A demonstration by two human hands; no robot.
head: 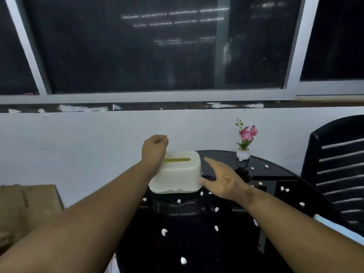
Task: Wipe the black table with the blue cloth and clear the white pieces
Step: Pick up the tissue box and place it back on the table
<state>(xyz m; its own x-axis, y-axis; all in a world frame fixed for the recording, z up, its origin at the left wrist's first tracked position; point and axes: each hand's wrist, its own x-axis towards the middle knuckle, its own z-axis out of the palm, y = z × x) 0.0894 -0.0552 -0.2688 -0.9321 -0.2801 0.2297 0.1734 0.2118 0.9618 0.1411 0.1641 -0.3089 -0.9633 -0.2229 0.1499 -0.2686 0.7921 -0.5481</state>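
Note:
Several white pieces [164, 231] lie scattered over the round glossy black table [197, 243]. A white tissue box [177, 174] with a yellow slot stands at the table's far left. My left hand [155, 149] is at the box's top left corner with its fingers curled shut; nothing shows in it. My right hand [224, 180] is spread open beside the box's right side, and its thumb touches the box low down. A pale blue thing [325, 223], perhaps the cloth, lies at the table's right edge, partly hidden by my right forearm.
A small white pot with a pink flower [243, 152] stands at the table's far edge. To the right is a black slatted chair [338, 174]. A cardboard box [27, 205] sits at the left. White wall and dark windows lie behind.

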